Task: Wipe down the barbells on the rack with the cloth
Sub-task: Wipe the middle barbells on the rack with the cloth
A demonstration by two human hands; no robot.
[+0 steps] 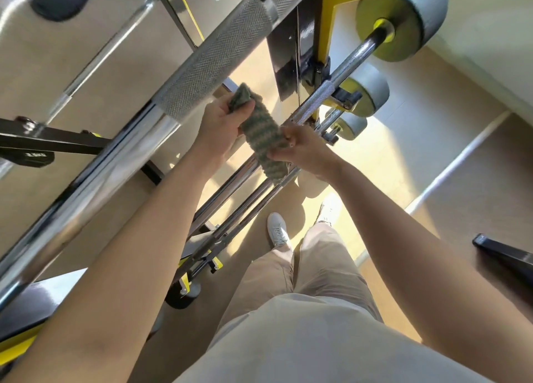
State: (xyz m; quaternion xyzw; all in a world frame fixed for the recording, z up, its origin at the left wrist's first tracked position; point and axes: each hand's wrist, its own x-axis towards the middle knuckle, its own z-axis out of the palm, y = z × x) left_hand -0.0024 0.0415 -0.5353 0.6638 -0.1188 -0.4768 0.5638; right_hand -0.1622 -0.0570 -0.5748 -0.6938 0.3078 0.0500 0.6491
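A green and beige striped cloth (261, 136) is stretched between my two hands, just above a lower chrome barbell (310, 105) on the rack. My left hand (220, 126) grips the cloth's upper end. My right hand (302, 152) pinches its lower end. The biggest barbell (199, 65), with a knurled grip, runs diagonally close to the camera, above and left of my hands. Further chrome bars (230, 209) lie below the cloth, running down toward the floor.
The black and yellow rack upright (320, 36) stands behind the bars. Grey and yellow weight discs (403, 25) sit on the bar ends at upper right. A black plate (31, 159) hangs at left. My legs and white shoes (277, 228) stand on the tan floor.
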